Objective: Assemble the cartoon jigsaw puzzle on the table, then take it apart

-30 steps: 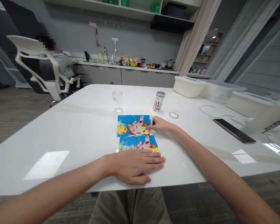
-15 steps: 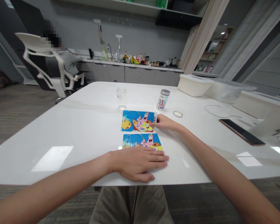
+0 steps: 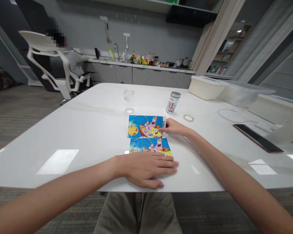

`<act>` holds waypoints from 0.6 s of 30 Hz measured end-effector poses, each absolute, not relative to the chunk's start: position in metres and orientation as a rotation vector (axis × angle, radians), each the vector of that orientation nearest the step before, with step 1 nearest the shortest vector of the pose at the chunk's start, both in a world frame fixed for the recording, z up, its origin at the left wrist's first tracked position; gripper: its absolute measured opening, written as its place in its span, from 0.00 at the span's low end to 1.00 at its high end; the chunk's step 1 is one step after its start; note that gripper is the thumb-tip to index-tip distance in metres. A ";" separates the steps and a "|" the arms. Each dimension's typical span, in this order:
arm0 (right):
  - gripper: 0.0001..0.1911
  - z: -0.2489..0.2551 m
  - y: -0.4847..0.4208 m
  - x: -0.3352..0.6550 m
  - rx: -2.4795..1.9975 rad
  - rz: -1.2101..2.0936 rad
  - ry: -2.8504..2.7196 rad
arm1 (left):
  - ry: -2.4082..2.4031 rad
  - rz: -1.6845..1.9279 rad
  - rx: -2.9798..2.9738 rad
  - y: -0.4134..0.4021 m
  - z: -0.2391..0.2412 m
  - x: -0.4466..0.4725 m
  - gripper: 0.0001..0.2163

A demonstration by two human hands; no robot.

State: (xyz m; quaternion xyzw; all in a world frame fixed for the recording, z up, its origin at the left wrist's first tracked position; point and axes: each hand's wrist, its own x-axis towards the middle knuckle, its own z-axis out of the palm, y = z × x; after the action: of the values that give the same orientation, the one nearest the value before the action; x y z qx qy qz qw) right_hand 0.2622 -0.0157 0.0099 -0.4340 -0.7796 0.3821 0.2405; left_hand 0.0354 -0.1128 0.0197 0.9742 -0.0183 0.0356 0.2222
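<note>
On the white table lies a small jigsaw puzzle with piece seams showing, its lower part hidden under my left hand. That hand rests flat, palm down, fingers stretched to the right. Just beyond the puzzle is a picture card bearing the same blue cartoon scene, with a barcode strip at its right edge. My right hand pinches this edge, thumb on top and the other fingers partly hidden. The card's near edge meets the puzzle's far edge.
Behind the card stand a clear jar and a printed canister with a grey lid. A round lid lies to their right. Farther right are a dark phone, a white cable and storage boxes. A person sits at back left.
The narrow gap between card and puzzle has closed, with the card's near edge now at the puzzle. My left hand stays flat; the whole view has shifted slightly.
</note>
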 end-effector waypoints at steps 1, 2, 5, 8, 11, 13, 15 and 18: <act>0.17 0.010 -0.015 0.262 -1.199 1.039 -2.132 | -0.047 0.101 2.688 -0.113 0.020 0.036 0.27; 0.17 0.009 -0.015 0.262 -1.208 1.030 -2.133 | -0.044 0.102 2.685 -0.113 0.021 0.036 0.27; 0.16 0.008 -0.014 0.263 -1.214 1.010 -2.154 | -0.041 0.096 2.677 -0.113 0.022 0.036 0.27; 0.19 0.007 -0.013 0.264 -1.195 0.996 -2.146 | -0.043 0.089 2.684 -0.113 0.023 0.036 0.27; 0.20 0.006 -0.013 0.264 -1.171 0.994 -2.149 | -0.039 0.103 2.688 -0.113 0.023 0.035 0.27; 0.20 0.006 -0.013 0.264 -1.191 0.958 -2.153 | -0.039 0.112 2.693 -0.114 0.023 0.035 0.27; 0.19 0.006 -0.013 0.265 -1.222 0.920 -2.151 | -0.036 0.109 2.701 -0.113 0.023 0.035 0.27; 0.18 0.005 -0.012 0.265 -1.238 0.931 -2.164 | -0.023 0.077 2.718 -0.112 0.023 0.034 0.27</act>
State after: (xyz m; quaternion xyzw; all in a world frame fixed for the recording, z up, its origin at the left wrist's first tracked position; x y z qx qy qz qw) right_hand 0.2653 -0.0123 0.0054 -0.4519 -0.7897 0.3398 0.2381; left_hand 0.0339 -0.1118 0.0233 0.9774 -0.0081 0.0276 0.2096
